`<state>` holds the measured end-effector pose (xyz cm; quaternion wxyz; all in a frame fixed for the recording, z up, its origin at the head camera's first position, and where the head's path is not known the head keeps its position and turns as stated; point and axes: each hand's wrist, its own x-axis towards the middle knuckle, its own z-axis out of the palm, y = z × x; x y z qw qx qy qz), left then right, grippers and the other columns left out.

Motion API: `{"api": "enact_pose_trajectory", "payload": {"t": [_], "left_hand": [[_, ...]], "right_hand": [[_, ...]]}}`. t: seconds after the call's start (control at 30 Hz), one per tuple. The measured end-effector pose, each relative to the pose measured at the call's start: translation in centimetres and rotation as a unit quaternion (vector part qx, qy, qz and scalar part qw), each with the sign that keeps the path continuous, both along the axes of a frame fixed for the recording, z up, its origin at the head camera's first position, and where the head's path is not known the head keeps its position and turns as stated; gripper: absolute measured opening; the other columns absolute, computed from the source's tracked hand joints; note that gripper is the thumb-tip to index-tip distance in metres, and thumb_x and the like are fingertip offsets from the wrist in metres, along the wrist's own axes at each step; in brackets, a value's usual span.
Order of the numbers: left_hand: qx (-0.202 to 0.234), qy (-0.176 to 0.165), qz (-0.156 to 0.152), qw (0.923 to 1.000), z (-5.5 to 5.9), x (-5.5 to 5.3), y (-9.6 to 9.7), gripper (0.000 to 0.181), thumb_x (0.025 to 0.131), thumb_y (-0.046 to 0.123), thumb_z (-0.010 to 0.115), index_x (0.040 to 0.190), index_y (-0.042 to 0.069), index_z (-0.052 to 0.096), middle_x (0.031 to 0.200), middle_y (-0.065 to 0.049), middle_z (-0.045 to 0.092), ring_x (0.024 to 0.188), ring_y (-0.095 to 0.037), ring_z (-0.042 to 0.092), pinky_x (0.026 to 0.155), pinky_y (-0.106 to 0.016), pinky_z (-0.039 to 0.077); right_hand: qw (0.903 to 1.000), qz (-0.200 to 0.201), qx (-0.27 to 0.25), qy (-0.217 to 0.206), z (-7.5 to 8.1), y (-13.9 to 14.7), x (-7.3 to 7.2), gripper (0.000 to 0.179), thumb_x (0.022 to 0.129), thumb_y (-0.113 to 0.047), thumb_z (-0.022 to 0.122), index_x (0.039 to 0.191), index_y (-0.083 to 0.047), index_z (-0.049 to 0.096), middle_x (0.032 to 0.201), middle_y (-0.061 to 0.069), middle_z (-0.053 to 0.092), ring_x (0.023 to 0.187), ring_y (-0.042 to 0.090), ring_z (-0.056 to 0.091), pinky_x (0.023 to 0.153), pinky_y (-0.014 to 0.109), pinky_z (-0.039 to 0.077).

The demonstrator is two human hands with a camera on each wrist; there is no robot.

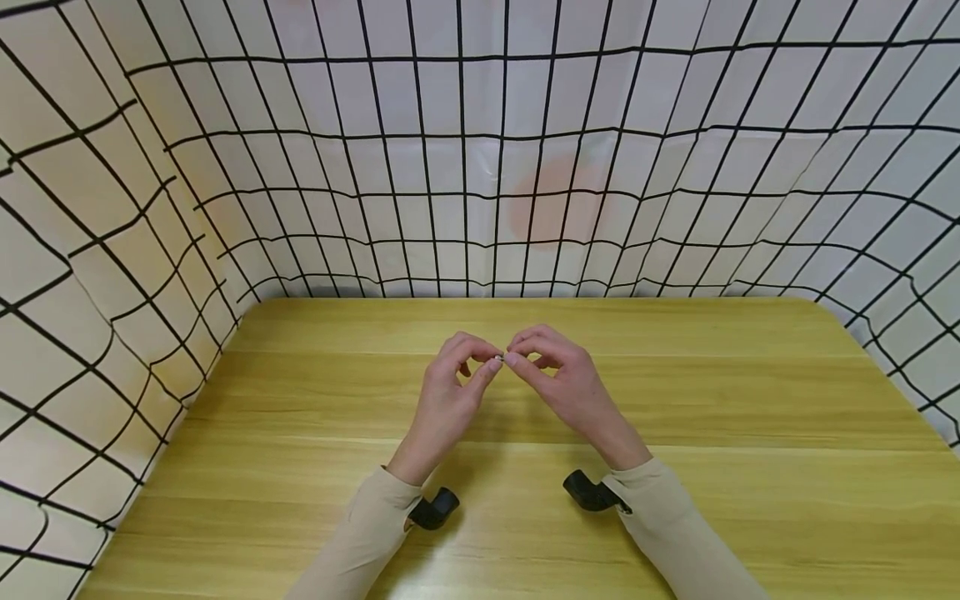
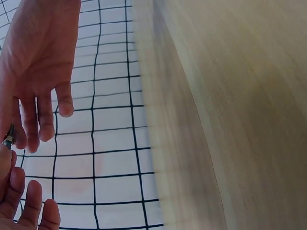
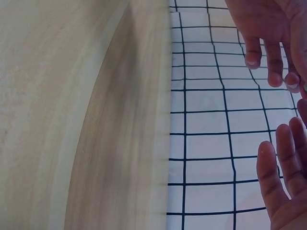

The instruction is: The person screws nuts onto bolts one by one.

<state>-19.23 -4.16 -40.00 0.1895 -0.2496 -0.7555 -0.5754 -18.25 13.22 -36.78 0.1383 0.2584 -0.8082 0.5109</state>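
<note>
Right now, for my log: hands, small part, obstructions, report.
Left hand, right hand: both pinching. Small metallic piece: between fingertips, over table. Nothing visibly blocking.

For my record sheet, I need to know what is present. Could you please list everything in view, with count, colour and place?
Small metallic piece: at least one, silvery and dark, between both hands' fingertips; too small to name
Wood-grain tabletop: one, yellowish brown, beneath the hands
Grid lines: many, black, behind the table and along both sides
Backing sheet: count unclear, whitish with pinkish patches, behind the lines
Elbow-shaped wrist attachments: two, black, one at each cuff's inner side
Sleeves: two, beige, on the forearms
Left hand: one, bare, pinching at the piece
Right hand: one, bare, pinching at the piece
</note>
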Motion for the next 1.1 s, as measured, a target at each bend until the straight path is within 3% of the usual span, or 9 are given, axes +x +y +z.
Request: {"api": "enact_pose_trajectory", "payload": {"t": [0.2, 0.4, 0.67, 1.1], "left_hand": [[-0.018, -0.005, 0.013, 0.9997, 0.08, -0.03, -0.08, 0.004, 0.093, 0.010, 0.067, 0.096, 0.011, 0.069, 0.095, 0.006, 0.060, 0.092, -0.012, 0.053, 0.075, -0.036, 0.038], [-0.019, -0.005, 0.020, 0.9996, 0.09, 0.03, -0.18, 0.004, 0.093, 0.008, 0.067, 0.097, 0.010, 0.069, 0.095, 0.005, 0.060, 0.092, -0.012, 0.053, 0.075, -0.037, 0.039], [-0.018, -0.005, 0.018, 0.9997, -0.09, -0.16, -0.17, 0.004, 0.094, 0.010, 0.067, 0.097, 0.011, 0.069, 0.096, 0.006, 0.060, 0.092, -0.012, 0.053, 0.074, -0.036, 0.039], [-0.012, -0.009, 0.015, 0.9998, 0.40, 0.20, -0.19, 0.004, 0.092, 0.009, 0.068, 0.096, 0.010, 0.069, 0.095, 0.004, 0.061, 0.092, -0.016, 0.054, 0.075, -0.039, 0.039]], "right_hand": [[0.9997, 0.009, 0.007, -0.023, 0.33, 0.13, 0.04, 0.007, 0.096, -0.006, 0.064, 0.099, -0.005, 0.070, 0.107, 0.007, 0.065, 0.099, 0.017, 0.058, 0.077, 0.038, 0.049], [0.9993, 0.031, 0.000, -0.020, 0.58, 0.36, -0.01, 0.023, 0.090, -0.001, 0.069, 0.113, -0.002, 0.066, 0.113, 0.009, 0.062, 0.100, 0.023, 0.056, 0.077, 0.039, 0.051], [0.9990, 0.041, -0.005, 0.019, 0.64, 0.19, -0.10, 0.015, 0.086, 0.008, 0.070, 0.099, 0.001, 0.065, 0.110, 0.014, 0.060, 0.102, 0.021, 0.056, 0.075, 0.035, 0.053], [0.9995, 0.029, -0.008, -0.012, 0.30, 0.05, -0.02, 0.007, 0.093, 0.000, 0.066, 0.099, -0.002, 0.068, 0.107, 0.009, 0.063, 0.101, 0.018, 0.057, 0.079, 0.038, 0.050]]}}
